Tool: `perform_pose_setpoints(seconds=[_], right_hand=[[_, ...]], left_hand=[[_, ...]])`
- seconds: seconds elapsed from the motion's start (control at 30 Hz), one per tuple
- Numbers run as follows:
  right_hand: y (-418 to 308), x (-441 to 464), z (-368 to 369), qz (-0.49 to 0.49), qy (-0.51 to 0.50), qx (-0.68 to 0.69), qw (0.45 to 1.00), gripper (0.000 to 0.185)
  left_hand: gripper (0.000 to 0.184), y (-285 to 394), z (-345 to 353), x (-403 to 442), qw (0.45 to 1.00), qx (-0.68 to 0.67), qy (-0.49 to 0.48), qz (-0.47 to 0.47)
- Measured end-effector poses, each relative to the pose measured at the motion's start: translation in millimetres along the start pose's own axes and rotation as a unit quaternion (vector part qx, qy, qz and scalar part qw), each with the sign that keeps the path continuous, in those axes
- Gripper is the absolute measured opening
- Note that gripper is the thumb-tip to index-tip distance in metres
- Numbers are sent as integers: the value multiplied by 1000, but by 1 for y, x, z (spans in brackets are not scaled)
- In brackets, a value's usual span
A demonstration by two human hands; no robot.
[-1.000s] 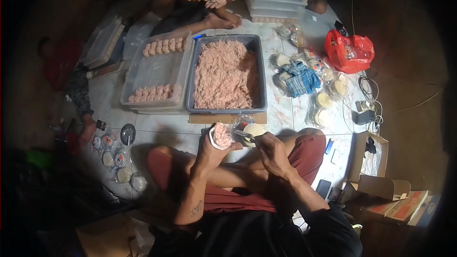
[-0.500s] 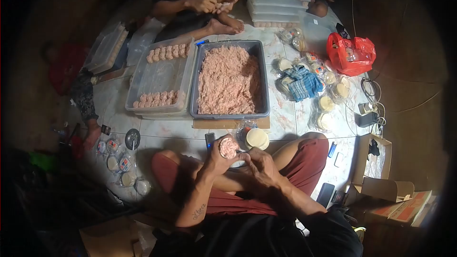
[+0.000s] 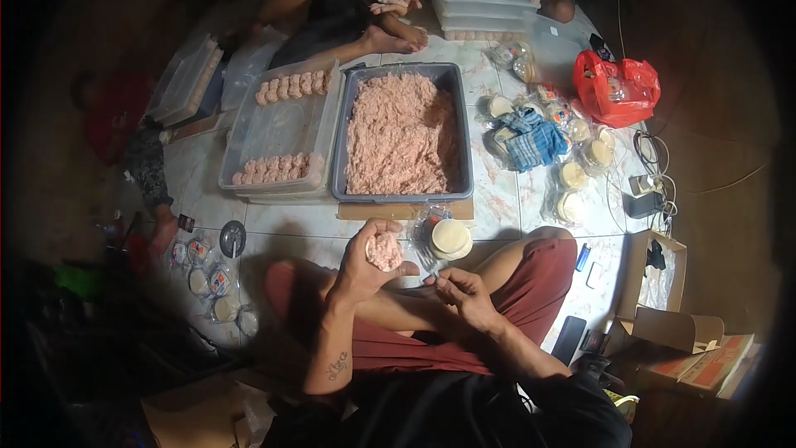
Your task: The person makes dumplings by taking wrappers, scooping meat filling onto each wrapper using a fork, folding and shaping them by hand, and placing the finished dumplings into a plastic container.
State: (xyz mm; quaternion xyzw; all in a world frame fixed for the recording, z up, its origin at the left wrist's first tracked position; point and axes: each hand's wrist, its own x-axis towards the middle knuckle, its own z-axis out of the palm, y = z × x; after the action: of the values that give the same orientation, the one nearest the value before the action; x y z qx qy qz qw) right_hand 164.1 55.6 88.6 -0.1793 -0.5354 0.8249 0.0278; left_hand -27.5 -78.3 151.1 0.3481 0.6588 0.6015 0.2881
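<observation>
left hand [image 3: 363,265] cups a pinkish meat portion [image 3: 384,252] beside the tub

the left hand is curled around the portion, fingers on the far side and thumb stretched toward the right; a pale edge shows around the meat, whose rough top faces the camera. the right hand [image 3: 467,292] pinches a slim tool [image 3: 430,267] between thumb and fingers, its far end pointing away from the body and too faint to make out. the tool and the portion are apart. both hands are above the person's crossed legs, in dark red shorts [image 3: 537,282].

just beyond the right hand lies a stack of pale round wrappers [image 3: 451,237], next to crinkled clear plastic. farther forward a grey tub [image 3: 403,197] of minced meat [image 3: 396,137] sits on cardboard [image 3: 403,211]. to its left a clear tray [image 3: 278,130] carries shaped pieces in two groups, one along the far end [image 3: 292,85], one along the near end [image 3: 274,169]. to its right are a blue checked cloth [image 3: 535,143], more wrapper packs [image 3: 572,191] and a red plastic bag [image 3: 612,90].

across the floor, a co-worker's two hands [image 3: 395,6] are apart, one with meat on it; whether the other grips anything i cannot tell.
</observation>
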Motion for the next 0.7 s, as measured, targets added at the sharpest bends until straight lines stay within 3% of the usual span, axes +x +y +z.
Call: perform_pose_setpoints(seconds=[0.07, 0.13, 0.17, 0.2, 0.23, 0.27, 0.3, 0.37, 0.4, 0.47, 0.5, 0.6, 0.67, 0.7], right_hand=[[-1, 2, 5, -11, -8, 6, 1000, 22], [-1, 7, 13, -21, -16, 12, 1000, 21], [0, 13, 18, -135, 13, -103, 985, 16], [0, 17, 21, -243, 41, -214, 945, 13], [-12, 18, 23, -252, 71, -294, 919, 15], [-18, 18, 20, -252, 68, -295, 919, 15], [-22, 16, 15, -249, 97, -323, 908, 15], [-36, 7, 9, -244, 136, -320, 905, 13], [-33, 5, 4, -244, 133, -323, 905, 13], [-16, -1, -4, -172, 94, -188, 963, 16], [-9, -6, -5, -58, 61, -56, 995, 20], [9, -6, -3, 3, 18, 18, 1000, 20], [2, -2, 10, -18, 27, -23, 999, 17], [3, 2, 14, -93, 39, -83, 991, 15]], left_hand=[[45, 1, 7, 1, 998, 33, 37, 44], [45, -19, 14, -4, 1000, 10, 18, 23], [44, -23, 20, -5, 1000, -13, -1, 1], [39, -27, 28, -6, 997, 69, 13, 8], [36, -28, 37, -4, 994, 76, 78, 27], [33, -28, 42, -1, 985, 84, 142, 46], [33, -27, 39, -2, 985, 85, 144, 45], [34, -8, 26, -2, 991, -100, 75, -48], [43, -57, 2, -8, 980, -195, -34, -7], [52, -25, 6, -10, 985, -167, 15, -31], [52, -20, 9, -10, 985, -168, 16, -32], [53, -16, 14, -3, 991, -121, 35, -38], [51, -21, 19, -2, 997, -66, 38, 10], [51, -25, 24, -5, 996, -85, 41, -7]])
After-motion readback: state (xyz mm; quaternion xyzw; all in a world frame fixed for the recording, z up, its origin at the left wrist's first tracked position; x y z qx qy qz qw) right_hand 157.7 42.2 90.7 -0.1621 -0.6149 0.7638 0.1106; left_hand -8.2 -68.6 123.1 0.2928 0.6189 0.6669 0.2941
